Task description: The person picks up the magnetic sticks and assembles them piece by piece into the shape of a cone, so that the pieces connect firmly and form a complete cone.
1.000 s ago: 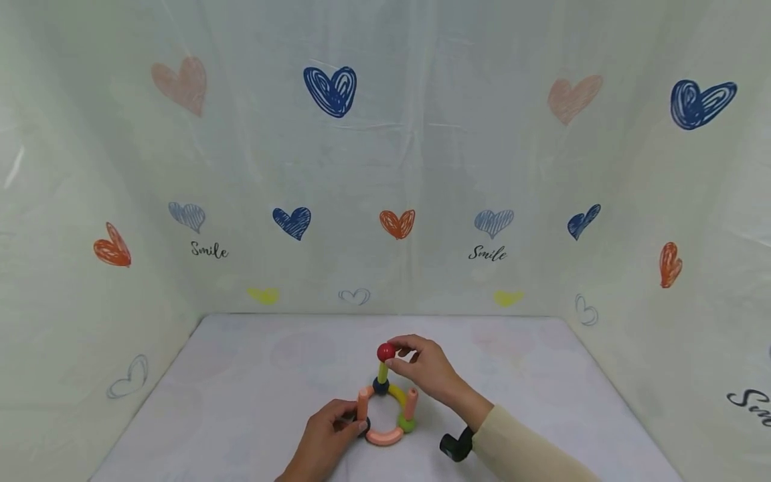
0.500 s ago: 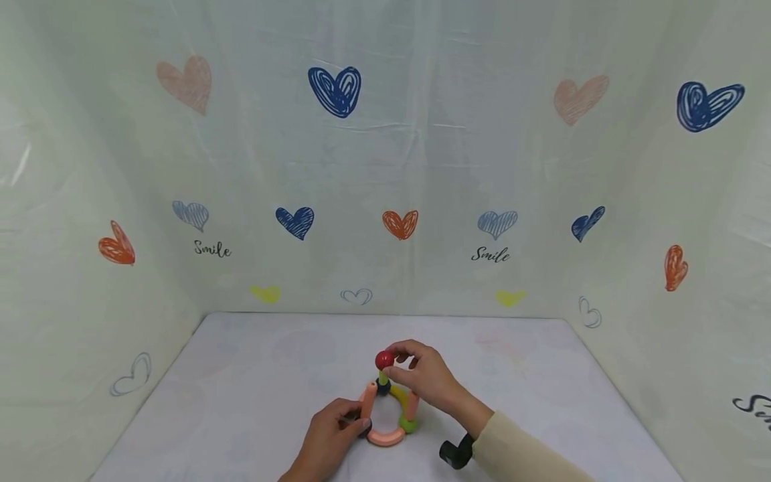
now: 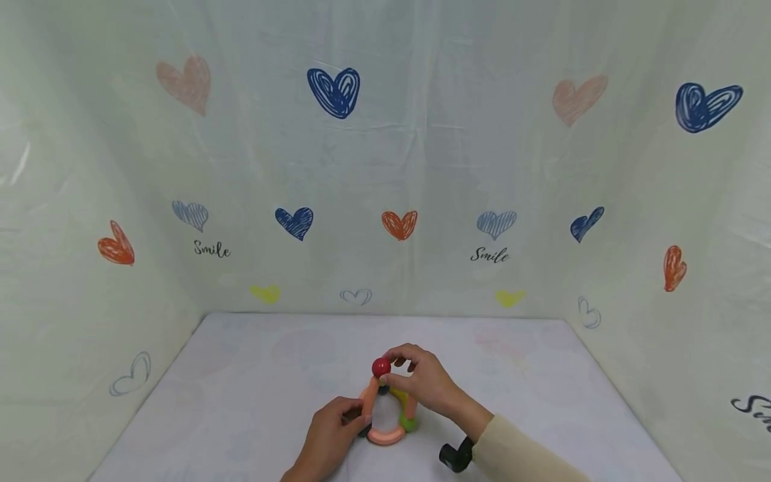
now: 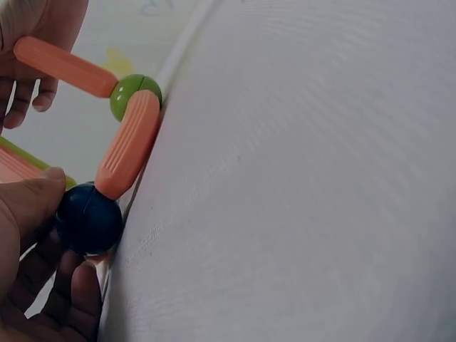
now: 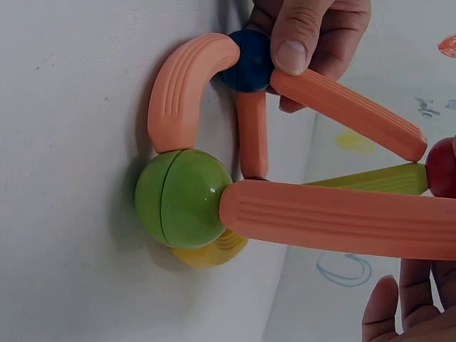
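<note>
My left hand pinches a dark blue ball at the foot of a straight orange rod. My right hand holds a red ball between thumb and fingers, on top of a yellow-green rod. The orange rod leans inward, its upper end right at the red ball. These pieces rise from a ring of balls and curved rods on the table. A green ball in that ring carries a second straight orange rod, which leans up toward the right hand.
The ring includes a curved orange rod at the front and a yellow curved piece. A black device sits by the right sleeve. The white table backs onto a heart-printed curtain.
My right hand has lowered the red ball and brought it slightly left and nearer. The orange rod by my left hand has tilted inward until its top is at the red ball.
</note>
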A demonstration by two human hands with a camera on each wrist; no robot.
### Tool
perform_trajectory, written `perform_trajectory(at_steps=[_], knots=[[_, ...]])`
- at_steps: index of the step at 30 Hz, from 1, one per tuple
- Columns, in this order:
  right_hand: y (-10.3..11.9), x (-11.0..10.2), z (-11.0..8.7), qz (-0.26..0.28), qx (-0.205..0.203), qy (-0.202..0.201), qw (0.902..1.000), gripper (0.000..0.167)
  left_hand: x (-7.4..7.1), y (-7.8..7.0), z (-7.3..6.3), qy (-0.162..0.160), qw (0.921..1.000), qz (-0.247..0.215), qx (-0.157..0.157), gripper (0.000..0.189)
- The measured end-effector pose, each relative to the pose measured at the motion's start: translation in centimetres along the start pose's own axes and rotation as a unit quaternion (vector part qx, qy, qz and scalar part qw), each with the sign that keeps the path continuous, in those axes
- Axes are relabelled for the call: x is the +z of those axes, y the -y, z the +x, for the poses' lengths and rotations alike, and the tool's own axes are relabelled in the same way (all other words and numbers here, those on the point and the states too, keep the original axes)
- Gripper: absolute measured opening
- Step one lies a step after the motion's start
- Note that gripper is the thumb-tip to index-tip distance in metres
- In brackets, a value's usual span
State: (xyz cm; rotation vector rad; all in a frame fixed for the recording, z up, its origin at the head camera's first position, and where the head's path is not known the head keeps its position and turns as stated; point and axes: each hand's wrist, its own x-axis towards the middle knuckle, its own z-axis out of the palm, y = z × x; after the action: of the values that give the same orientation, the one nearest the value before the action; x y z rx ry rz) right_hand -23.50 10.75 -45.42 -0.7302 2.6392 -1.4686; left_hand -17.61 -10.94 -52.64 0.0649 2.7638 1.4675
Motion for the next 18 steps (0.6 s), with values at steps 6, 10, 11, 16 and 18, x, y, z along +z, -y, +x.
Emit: perform_trajectory(at_steps=[6,10,11,16,18], knots=[[0.11,0.04,-0.06,-0.003,-0.006,0.000,1.0000,0.025,0.07,0.20,0.00,-0.005,1.0000,-0.005,0.005,0.033],[0.11,-0.05,-0.22,0.003,-0.001,0.002,1.0000,0.024,0.19,0.34,-0.02,-0.009,0.9998,-0.007,0.019,0.031],[0.06,-0.04,-0.24,0.003,0.001,0.002,1.0000,0.024,0.21,0.34,-0.03,-0.010,0.9997,-0.008,0.022,0.030],[0.07,0.09,-0.34,0.003,0.002,0.004,1.0000,0.023,0.16,0.28,-0.14,-0.018,0.9985,0.006,0.052,0.028],[0.11,0.13,-0.35,0.002,0.001,0.006,1.0000,0.023,0.14,0.25,-0.18,-0.024,0.9976,0.012,0.063,0.026]])
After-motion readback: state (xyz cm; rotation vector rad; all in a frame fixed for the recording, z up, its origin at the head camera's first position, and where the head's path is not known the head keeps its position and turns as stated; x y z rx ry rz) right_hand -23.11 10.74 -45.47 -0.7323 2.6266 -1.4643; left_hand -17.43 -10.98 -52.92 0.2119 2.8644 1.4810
